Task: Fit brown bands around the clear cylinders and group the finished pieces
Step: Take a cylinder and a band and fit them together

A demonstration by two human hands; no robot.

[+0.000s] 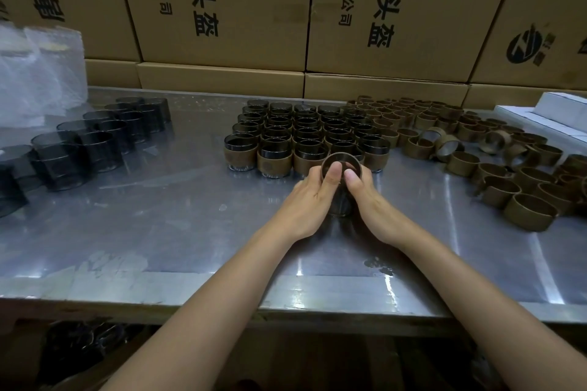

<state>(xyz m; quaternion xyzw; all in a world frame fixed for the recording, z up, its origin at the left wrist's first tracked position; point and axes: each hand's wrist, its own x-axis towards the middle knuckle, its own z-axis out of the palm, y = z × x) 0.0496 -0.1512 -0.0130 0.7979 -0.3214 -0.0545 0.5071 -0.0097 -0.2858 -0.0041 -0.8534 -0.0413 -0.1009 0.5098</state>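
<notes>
A clear dark-tinted cylinder stands on the metal table between my hands, with a brown band at its top rim. My left hand and my right hand grip it from both sides, thumbs pressing on the band's near edge. Just behind stands a packed block of banded cylinders in rows. Bare cylinders stand in a line at the left. Loose brown bands lie scattered over the right of the table.
Stacked cardboard boxes wall off the back of the table. A crumpled clear plastic bag sits at the far left. White flat boxes lie at the far right. The table's front edge runs below my forearms.
</notes>
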